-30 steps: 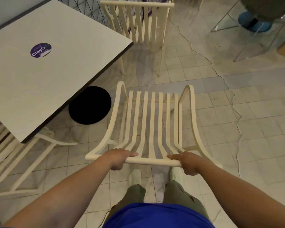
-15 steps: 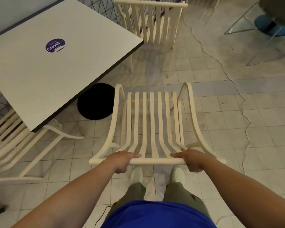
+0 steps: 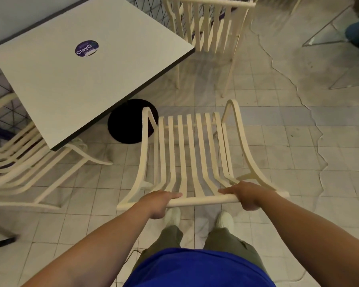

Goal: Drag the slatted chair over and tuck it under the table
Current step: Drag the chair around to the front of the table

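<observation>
Left hand (image 3: 160,200) and right hand (image 3: 245,193) grip the top rail of the chair (image 3: 192,150), now closer to the table (image 3: 71,79) at upper left, not yet tucked under.

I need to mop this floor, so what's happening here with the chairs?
A person stands behind the slatted chair, gripping its top rail with the left hand and right hand. It sits on the tiled floor beside the white table, its front near the round black base, not yet tucked under. One matching chair sits under the table's left side; another chair stands by its far corner.
</observation>
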`<state>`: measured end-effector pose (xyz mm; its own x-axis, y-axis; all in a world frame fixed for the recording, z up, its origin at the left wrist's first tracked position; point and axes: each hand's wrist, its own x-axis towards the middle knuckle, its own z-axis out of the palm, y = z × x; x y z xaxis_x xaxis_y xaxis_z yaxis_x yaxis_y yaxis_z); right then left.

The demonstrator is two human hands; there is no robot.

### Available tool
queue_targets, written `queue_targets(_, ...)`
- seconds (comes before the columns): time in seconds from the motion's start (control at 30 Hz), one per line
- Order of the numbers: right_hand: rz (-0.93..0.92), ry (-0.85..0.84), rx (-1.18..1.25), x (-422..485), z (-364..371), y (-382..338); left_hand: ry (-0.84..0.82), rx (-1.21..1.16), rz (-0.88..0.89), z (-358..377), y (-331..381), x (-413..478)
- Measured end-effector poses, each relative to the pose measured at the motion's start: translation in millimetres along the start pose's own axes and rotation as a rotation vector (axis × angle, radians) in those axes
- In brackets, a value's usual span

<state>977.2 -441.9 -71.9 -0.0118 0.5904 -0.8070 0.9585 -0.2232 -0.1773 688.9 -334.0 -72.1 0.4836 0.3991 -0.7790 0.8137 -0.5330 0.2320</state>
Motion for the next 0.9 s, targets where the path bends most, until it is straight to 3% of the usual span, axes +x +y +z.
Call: queue_targets(0.9, -0.103, 0.0, -0.001, 12, -3, 17, 0.027, -0.101, -0.104, 4, 24, -5)
